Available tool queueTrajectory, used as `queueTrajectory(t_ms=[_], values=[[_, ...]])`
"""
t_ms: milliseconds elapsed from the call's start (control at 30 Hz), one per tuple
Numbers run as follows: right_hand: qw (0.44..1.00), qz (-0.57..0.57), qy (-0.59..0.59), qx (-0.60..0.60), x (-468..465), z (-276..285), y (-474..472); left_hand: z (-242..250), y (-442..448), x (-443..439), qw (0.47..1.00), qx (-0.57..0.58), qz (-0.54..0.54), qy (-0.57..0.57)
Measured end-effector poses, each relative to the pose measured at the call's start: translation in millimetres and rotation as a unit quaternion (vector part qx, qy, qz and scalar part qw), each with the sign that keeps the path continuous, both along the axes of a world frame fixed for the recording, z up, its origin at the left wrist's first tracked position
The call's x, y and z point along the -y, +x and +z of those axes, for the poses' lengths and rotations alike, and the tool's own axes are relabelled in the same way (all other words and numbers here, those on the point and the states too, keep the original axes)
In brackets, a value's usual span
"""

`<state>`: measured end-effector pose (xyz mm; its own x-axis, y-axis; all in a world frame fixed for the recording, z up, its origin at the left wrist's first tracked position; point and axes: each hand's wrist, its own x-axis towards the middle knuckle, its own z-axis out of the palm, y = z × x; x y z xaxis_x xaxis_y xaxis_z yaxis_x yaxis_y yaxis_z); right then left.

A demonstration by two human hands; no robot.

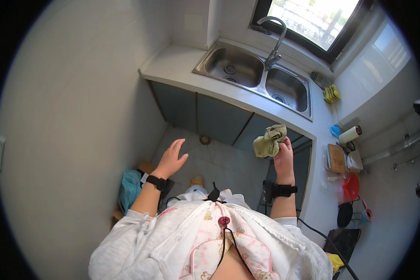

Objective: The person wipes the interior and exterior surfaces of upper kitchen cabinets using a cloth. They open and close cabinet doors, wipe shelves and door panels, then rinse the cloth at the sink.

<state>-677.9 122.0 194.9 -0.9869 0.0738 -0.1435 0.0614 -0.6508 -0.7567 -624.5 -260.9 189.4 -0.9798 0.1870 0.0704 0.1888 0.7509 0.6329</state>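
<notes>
My right hand (283, 157) is shut on a crumpled green cloth (271, 140), held up in front of the cabinet doors below the counter. Over the tiled floor my left hand (170, 159) is raised with its fingers apart and nothing in it. Each wrist wears a black strap, and a small black box is fixed to the right one. Beyond both hands lies a steel double-bowl sink (253, 89) with a chrome faucet (273, 57) standing at its back edge.
Yellow-green sponges (331, 93) lie right of the sink. Along the right counter (318, 147) are a white bottle (350, 134), a wooden cutting board (336, 158) and a red bowl (351, 186). A teal bag (130, 189) stands low at left. A black cable (330, 243) crosses the lower right.
</notes>
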Motion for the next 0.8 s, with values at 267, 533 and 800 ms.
queueTrajectory(t_ms=[267,533,800], values=[[1.0,0.016,-0.008,-0.009,36,11,-110,24,-140,15,0.998,-0.029,-0.052,0.007],[0.996,0.088,-0.018,-0.011,51,5,-214,14,-245,6,0.996,-0.024,-0.073,0.041],[0.984,0.178,-0.014,0.011,38,-6,-312,11,-343,-28,0.994,-0.005,-0.067,0.086]])
